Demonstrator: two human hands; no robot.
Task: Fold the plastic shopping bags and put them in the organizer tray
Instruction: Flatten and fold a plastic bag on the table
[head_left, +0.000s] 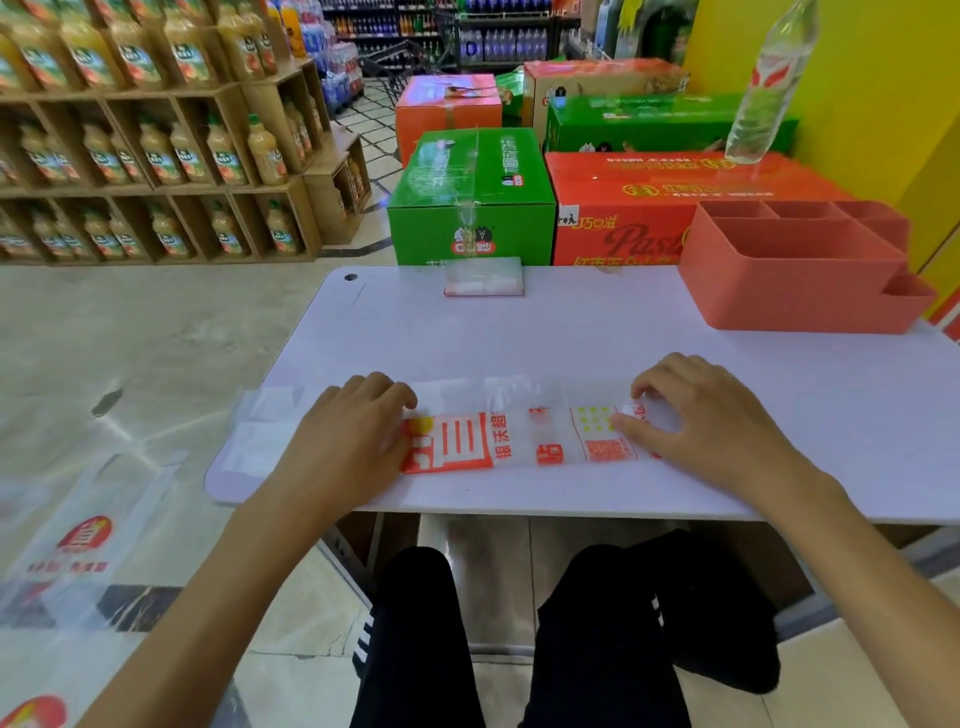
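A clear plastic shopping bag (524, 439) with red and yellow print lies folded into a long strip across the near part of the white table (571, 338). Its left end hangs past the table's left edge. My left hand (358, 431) presses on the strip's left part with bent fingers. My right hand (696, 415) rests on its right end, fingertips on the plastic. A small folded bag (484, 277) lies at the table's far edge. The coral organizer tray (800, 265) with several compartments stands at the far right, nothing visible inside.
Green (470, 202) and red (623, 208) cartons stand behind the table. A clear bottle (769, 88) stands on the red carton. More printed plastic bags (78, 551) lie on the floor at the left. Shelves of juice bottles (156, 145) fill the far left.
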